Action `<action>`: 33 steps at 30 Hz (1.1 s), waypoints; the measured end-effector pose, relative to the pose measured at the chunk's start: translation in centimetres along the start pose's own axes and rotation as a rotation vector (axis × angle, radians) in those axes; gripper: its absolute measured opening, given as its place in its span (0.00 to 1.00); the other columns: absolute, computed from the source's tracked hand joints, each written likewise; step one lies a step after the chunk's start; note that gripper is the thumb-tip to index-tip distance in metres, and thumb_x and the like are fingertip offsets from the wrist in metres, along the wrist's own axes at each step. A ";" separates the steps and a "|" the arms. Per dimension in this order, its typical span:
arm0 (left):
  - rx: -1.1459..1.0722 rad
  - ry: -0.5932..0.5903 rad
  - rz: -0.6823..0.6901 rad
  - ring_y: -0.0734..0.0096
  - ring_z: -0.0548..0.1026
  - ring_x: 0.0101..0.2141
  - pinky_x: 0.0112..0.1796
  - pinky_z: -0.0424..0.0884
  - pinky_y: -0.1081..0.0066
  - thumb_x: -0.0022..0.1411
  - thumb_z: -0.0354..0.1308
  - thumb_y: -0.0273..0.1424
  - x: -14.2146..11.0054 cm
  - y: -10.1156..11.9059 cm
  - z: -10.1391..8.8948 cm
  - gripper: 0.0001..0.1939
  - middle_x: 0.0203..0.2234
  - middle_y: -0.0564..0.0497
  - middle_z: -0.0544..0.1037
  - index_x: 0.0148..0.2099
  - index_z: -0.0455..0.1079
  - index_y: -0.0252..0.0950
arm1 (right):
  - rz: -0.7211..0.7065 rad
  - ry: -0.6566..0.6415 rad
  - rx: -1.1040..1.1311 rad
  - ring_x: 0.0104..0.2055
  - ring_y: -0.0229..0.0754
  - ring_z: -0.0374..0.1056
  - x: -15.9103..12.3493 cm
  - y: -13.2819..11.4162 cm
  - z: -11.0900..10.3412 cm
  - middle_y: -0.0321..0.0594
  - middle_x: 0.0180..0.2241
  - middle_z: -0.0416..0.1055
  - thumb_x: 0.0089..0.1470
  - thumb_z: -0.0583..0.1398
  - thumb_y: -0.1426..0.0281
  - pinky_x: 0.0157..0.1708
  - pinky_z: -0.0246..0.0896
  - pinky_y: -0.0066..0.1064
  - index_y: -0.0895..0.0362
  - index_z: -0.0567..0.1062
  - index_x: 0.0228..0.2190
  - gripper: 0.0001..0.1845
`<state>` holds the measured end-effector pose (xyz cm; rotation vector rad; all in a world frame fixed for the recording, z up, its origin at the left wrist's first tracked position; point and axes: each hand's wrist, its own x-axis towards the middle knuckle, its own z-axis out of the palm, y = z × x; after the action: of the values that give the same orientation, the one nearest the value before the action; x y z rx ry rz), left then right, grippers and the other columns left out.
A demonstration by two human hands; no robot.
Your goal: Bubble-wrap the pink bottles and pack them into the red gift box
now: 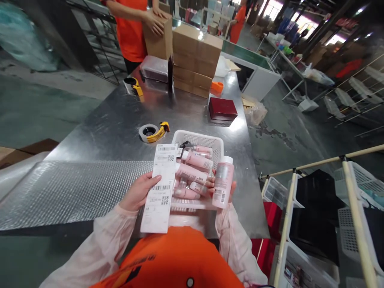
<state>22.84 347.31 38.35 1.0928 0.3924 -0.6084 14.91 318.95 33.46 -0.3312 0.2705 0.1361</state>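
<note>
Hands [138,193] [232,190] clasping slip [159,200] (left), bottle [223,182].

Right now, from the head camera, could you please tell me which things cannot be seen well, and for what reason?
All in the head view:
Small print on the paper slip in the left hand: too small.
Back of the pink bottle: turned away; it also hides part of the right hand.
Left side of the white basket: partly covered by the slip.
Inside of the dark red box: hidden by its closed top.
Bubble wrap: cut off by the left edge.
</note>
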 end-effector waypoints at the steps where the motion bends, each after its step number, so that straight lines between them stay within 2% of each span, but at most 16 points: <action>1: 0.002 0.008 0.002 0.60 0.81 0.26 0.27 0.78 0.68 0.38 0.77 0.30 0.0 0.0 0.0 0.21 0.26 0.46 0.83 0.36 0.77 0.29 | -0.006 0.003 0.008 0.33 0.36 0.64 -0.1 -0.1 0.0 0.36 0.35 0.68 0.33 0.72 0.43 0.29 0.66 0.25 0.54 0.69 0.55 0.50; 6: 0.006 0.007 0.003 0.61 0.81 0.25 0.27 0.78 0.69 0.40 0.76 0.30 -0.1 0.0 0.2 0.20 0.25 0.47 0.83 0.36 0.76 0.30 | -0.036 0.027 0.053 0.34 0.35 0.65 -0.4 0.0 0.2 0.36 0.36 0.68 0.33 0.72 0.47 0.30 0.68 0.24 0.54 0.70 0.53 0.47; 10: 0.020 0.016 0.008 0.61 0.81 0.25 0.26 0.77 0.69 0.38 0.77 0.30 0.0 0.3 0.2 0.20 0.25 0.47 0.83 0.35 0.76 0.31 | -0.058 0.012 0.009 0.33 0.36 0.65 -0.5 0.2 0.2 0.36 0.36 0.67 0.38 0.68 0.46 0.30 0.69 0.27 0.52 0.71 0.51 0.40; 13: 0.056 0.014 0.019 0.59 0.81 0.26 0.26 0.77 0.69 0.38 0.77 0.30 0.2 1.0 0.0 0.21 0.27 0.46 0.83 0.37 0.77 0.31 | -0.060 -0.031 -0.030 0.34 0.36 0.66 -0.4 0.2 0.0 0.35 0.36 0.68 0.41 0.67 0.46 0.33 0.70 0.26 0.51 0.70 0.52 0.39; 17: 0.138 -0.076 -0.003 0.56 0.82 0.30 0.28 0.77 0.68 0.37 0.78 0.32 0.5 2.8 -0.1 0.25 0.31 0.43 0.84 0.40 0.79 0.31 | -0.067 -0.090 -0.072 0.36 0.33 0.68 -0.2 0.2 -0.4 0.34 0.37 0.69 0.43 0.65 0.47 0.37 0.68 0.24 0.52 0.68 0.54 0.40; 21: 0.215 -0.162 -0.029 0.56 0.82 0.30 0.29 0.77 0.69 0.37 0.79 0.33 0.7 3.9 0.3 0.26 0.33 0.41 0.84 0.42 0.80 0.30 | -0.069 -0.075 -0.100 0.36 0.35 0.68 0.0 0.2 -0.5 0.34 0.36 0.69 0.42 0.66 0.46 0.37 0.70 0.26 0.50 0.69 0.53 0.39; 25: 0.242 -0.212 -0.056 0.57 0.82 0.31 0.29 0.76 0.70 0.39 0.77 0.30 0.9 3.9 0.7 0.24 0.35 0.41 0.84 0.42 0.81 0.32 | -0.081 -0.057 -0.123 0.36 0.37 0.68 0.0 0.2 -0.5 0.35 0.37 0.70 0.45 0.65 0.46 0.36 0.70 0.29 0.48 0.71 0.49 0.33; 29: 0.264 -0.254 -0.084 0.56 0.81 0.32 0.30 0.76 0.69 0.39 0.76 0.29 1.5 3.5 0.8 0.22 0.35 0.41 0.84 0.41 0.81 0.32 | -0.081 -0.011 -0.114 0.37 0.37 0.68 -0.3 0.3 -0.2 0.36 0.37 0.70 0.45 0.66 0.47 0.37 0.70 0.29 0.49 0.71 0.51 0.34; 33: 0.310 -0.322 -0.125 0.61 0.80 0.29 0.30 0.75 0.71 0.42 0.74 0.30 2.5 3.2 0.6 0.17 0.32 0.44 0.84 0.37 0.81 0.32 | -0.091 0.042 -0.121 0.36 0.38 0.66 -0.6 0.0 0.0 0.36 0.37 0.68 0.40 0.69 0.47 0.35 0.70 0.31 0.48 0.71 0.52 0.39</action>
<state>26.83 347.16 39.39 1.2447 0.0872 -0.9642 14.38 318.93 33.60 -0.4665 0.2887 0.0560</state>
